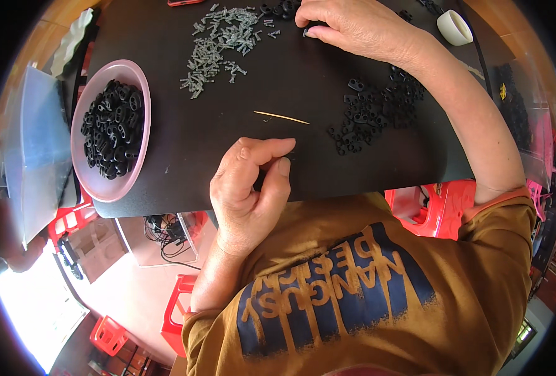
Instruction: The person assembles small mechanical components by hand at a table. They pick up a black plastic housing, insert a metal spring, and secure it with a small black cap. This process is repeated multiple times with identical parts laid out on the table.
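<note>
My left hand [249, 188] is raised near the table's front edge, fingers curled and thumb close to the index finger. A dark patch shows inside the curl, and I cannot make out whether it is a held piece. At the far side my right hand [359, 31] pinches thumb and fingers together over something small, mostly hidden. Beside it lie a heap of small metal springs [212, 53] and a cluster of black plastic parts [284, 9]. More small black plastic parts [372, 113] are spread under my right forearm. A wooden toothpick [282, 117] lies between my hands.
A pink bowl [77, 150] of black cord locks [112, 128] stands on the left of the black table [184, 150]. A white cup [454, 28] is at the far right. Translucent plastic bins [36, 144] flank the left edge. Red stools [177, 313] stand below.
</note>
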The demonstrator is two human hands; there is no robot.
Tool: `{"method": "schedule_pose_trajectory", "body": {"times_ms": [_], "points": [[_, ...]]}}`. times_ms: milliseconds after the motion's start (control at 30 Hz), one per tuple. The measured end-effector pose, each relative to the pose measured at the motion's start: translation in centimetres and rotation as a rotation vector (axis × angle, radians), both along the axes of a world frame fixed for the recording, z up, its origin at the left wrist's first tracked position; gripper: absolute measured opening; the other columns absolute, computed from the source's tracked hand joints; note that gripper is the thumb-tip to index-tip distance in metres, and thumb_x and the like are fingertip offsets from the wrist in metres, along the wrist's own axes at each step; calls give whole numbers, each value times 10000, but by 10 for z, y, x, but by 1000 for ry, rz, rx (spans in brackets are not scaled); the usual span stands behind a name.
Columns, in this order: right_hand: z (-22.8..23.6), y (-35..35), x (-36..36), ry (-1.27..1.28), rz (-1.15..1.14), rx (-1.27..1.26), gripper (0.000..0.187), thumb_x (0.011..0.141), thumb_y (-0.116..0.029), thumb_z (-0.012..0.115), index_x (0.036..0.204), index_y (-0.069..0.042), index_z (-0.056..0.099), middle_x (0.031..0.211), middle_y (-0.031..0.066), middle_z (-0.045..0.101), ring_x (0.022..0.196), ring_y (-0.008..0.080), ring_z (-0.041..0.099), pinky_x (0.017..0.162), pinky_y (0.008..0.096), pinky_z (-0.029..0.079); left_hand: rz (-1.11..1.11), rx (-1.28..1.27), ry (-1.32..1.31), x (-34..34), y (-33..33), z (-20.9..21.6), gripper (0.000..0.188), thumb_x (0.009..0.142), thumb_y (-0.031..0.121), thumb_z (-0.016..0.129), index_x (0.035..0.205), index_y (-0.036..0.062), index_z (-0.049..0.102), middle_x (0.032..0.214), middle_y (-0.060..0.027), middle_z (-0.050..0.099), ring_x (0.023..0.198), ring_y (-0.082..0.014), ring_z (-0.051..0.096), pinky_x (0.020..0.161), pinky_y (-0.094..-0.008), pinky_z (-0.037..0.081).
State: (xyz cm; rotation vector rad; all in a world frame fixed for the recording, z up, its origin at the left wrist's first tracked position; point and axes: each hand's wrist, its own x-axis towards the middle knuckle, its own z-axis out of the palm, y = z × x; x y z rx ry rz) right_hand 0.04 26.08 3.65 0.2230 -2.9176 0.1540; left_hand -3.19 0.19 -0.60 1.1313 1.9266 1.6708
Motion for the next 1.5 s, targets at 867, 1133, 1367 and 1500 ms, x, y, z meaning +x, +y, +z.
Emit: {"method": "schedule_pose_trajectory", "body": {"times_ms": [867, 1133, 1367, 1500], "points": [[-1, -85, 69, -1, -208, -1595, 135, 794, 55, 598, 903, 9, 534, 864, 58, 588, 778, 76, 559, 666, 196, 468, -83, 263, -636, 9, 7, 10, 214, 857, 49, 556, 1054, -33, 563, 794, -35, 577, 611, -49, 480, 573, -167, 402], [-10, -118, 89, 199, -226, -1561, 170, 795, 91, 550, 950, 21, 540, 883, 110, 608, 830, 149, 589, 764, 256, 472, -65, 220, -598, 25, 12, 19, 255, 861, 84, 538, 1073, -56, 535, 785, -82, 590, 573, -73, 469, 548, -174, 381], [-13, -121, 95, 200, -198, -1539, 176, 791, 101, 560, 944, 19, 533, 894, 109, 606, 857, 144, 588, 787, 259, 475, -12, 209, -592, 31, 10, 19, 247, 849, 72, 553, 1062, -51, 537, 768, -66, 584, 588, -78, 485, 568, -187, 408], [-15, -122, 96, 203, -192, -1530, 166, 788, 99, 569, 933, 21, 543, 894, 106, 607, 853, 140, 587, 780, 254, 476, 1, 197, -603, 32, 9, 16, 240, 843, 59, 560, 1055, -52, 537, 749, -53, 575, 584, -79, 484, 585, -192, 425]]}}
